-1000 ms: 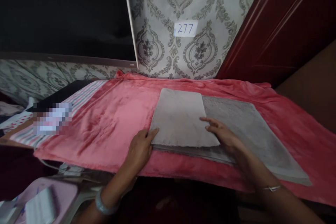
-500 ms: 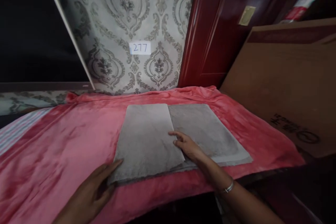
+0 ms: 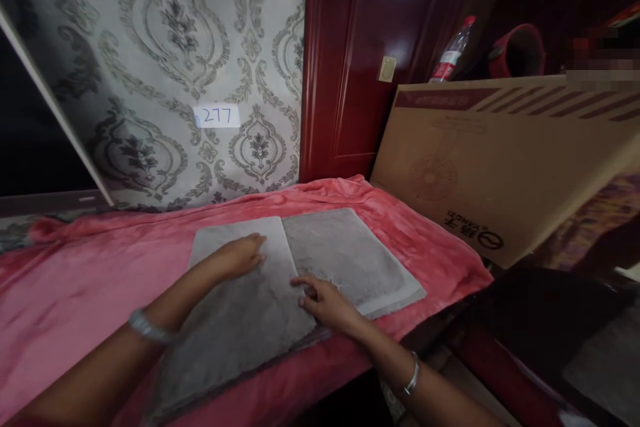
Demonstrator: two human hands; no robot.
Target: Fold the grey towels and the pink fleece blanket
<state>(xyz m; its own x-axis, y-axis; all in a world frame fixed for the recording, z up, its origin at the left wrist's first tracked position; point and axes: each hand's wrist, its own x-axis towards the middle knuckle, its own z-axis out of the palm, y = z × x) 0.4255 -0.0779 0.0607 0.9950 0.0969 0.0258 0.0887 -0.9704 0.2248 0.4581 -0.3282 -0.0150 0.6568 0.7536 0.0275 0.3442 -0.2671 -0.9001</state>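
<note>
A grey cloth, soft and towel-like, lies spread with its left part folded over as a flap. The flap's inner edge runs down the middle, beside the right part. My left hand rests over the upper flap, fingers reaching toward that edge and thumb apart. My right hand is lower down at the same edge, index finger stretched out on the flap and thumb a little apart from it. Neither hand visibly grips the cloth.
A pink plush blanket lies beneath the cloth. A large cardboard box stands at the right, with a bottle behind its top edge. Patterned wallpaper bears a paper label reading 277. A dark screen is at the left.
My left hand has left the cloth's lower left corner and reached forward over the flap. My right hand stays by the inner edge. The view has turned right, showing more of the box.
</note>
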